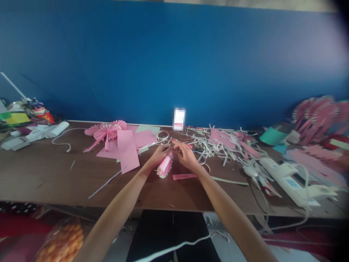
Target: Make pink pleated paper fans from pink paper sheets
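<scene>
In the head view, a pleated pink-and-white paper fan (165, 166) hangs folded between my hands over the middle of the table. My left hand (160, 153) grips its upper end from the left side. Close by on the right, my right hand (184, 153) has its fingers bent at the fan's top, pinching there; whatever lies between those fingertips is too small to make out. A pink paper strip (184, 176) rests on the table under my right wrist. Pink paper sheets (128, 149) lie left of my hands.
Finished pink paper rosettes (109, 131) lie at the back left, more rosettes (319, 112) at the far right. Paper scraps (218, 145) heap up right of my hands. A white power strip (286, 182) with cables sits at the right. Behind the table (81, 182) stands a blue panel (136, 65).
</scene>
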`<state>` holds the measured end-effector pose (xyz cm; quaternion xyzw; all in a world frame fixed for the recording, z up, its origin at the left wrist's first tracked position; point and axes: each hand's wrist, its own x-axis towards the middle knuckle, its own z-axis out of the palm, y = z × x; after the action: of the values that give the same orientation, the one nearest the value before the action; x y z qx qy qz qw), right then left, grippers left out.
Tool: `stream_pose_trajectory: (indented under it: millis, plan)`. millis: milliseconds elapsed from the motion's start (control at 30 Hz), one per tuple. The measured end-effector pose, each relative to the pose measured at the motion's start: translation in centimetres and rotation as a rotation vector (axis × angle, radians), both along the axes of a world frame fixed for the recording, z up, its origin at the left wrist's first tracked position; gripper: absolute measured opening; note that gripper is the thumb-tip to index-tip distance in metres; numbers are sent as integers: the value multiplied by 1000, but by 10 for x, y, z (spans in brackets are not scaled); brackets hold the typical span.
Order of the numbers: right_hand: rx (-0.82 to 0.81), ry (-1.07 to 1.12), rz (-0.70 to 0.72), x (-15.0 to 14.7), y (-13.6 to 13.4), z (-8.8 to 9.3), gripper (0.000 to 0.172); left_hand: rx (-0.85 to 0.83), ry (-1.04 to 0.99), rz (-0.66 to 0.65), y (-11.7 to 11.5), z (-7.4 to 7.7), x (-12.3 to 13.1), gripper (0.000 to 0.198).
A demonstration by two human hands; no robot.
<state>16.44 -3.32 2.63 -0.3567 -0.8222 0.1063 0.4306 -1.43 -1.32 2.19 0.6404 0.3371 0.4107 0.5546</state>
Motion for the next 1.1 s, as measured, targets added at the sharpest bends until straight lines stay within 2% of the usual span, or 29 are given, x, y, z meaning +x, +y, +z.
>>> stream_pose_trajectory:
  millis: [300, 500, 700, 900, 1100]
  plan:
    - [-27, 29, 43, -3, -2, -2, 51, 30, 13, 0, -6, 4, 4, 30]
    - [31, -19, 55, -4, -2, -5, 54, 79, 71, 63, -7, 6, 5, 30]
    - [56, -47, 21, -4, 0, -9, 47, 119, 101, 103, -7, 7, 6, 28]
    - [39, 41, -11, -5, -1, -5, 39, 160, 98, 156, -7, 5, 8, 29]
    - [1, 38, 15, -5, -3, -2, 40, 186, 109, 153, -7, 6, 8, 29]
